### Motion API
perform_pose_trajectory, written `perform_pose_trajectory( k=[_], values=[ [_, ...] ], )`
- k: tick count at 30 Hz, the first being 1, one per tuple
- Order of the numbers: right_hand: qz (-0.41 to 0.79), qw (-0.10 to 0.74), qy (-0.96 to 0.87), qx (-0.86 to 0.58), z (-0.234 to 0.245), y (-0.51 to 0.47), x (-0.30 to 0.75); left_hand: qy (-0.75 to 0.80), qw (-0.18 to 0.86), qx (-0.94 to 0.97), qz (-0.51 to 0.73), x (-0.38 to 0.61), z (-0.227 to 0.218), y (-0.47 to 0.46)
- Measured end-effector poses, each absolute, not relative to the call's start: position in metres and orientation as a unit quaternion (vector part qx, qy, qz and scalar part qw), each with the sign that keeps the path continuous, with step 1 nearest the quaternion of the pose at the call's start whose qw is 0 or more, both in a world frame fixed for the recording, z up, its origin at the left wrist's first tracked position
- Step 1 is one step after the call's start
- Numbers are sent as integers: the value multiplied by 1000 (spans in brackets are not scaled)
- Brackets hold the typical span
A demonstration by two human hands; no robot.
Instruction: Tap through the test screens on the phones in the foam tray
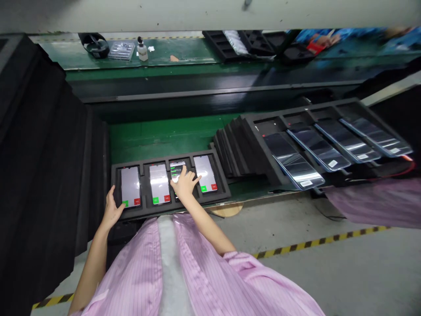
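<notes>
A black foam tray [226, 193] lies on the green belt and holds several lit phones with green and red squares on their screens. My right hand [184, 184] rests on the third phone [176, 166] from the left, fingers spread and touching its screen. My left hand [113, 210] lies at the tray's front left corner, thumb near the first phone [130, 186], fingers stretched along the edge. Neither hand holds anything.
A stack of black trays [230, 153] leans to the right, topped by a tilted tray [263, 123] of dark phones. Black foam walls [42, 175] stand at left. A far belt [164, 50] carries a bottle [142, 48], tape and trays. Another person's sleeve [378, 202] shows at right.
</notes>
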State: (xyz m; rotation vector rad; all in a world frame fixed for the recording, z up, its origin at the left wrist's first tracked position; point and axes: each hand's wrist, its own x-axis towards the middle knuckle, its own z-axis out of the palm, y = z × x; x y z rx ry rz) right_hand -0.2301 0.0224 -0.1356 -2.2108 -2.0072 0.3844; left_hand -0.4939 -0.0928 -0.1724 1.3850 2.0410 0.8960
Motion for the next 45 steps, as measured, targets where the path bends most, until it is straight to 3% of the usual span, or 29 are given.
perform_pose_trajectory(
  k=[3, 9, 16, 35, 45],
  values=[
    [137, 76, -675, -721, -131, 18, -221, 752, 256, 511, 328, -494, -172, -92],
    [97, 187, -703, -679, -140, -18, -158, 757, 258, 507, 321, -493, -172, -93],
    [25, 172, -706, -687, -164, -50, -103, 753, 251, 514, 324, -494, -174, -95],
    [38, 164, -735, -657, -168, -48, -102, 751, 257, 521, 314, -489, -166, -96],
    [150, 117, -921, -340, -148, -45, -211, 750, 274, 495, 344, -486, -166, -96]
  ],
)
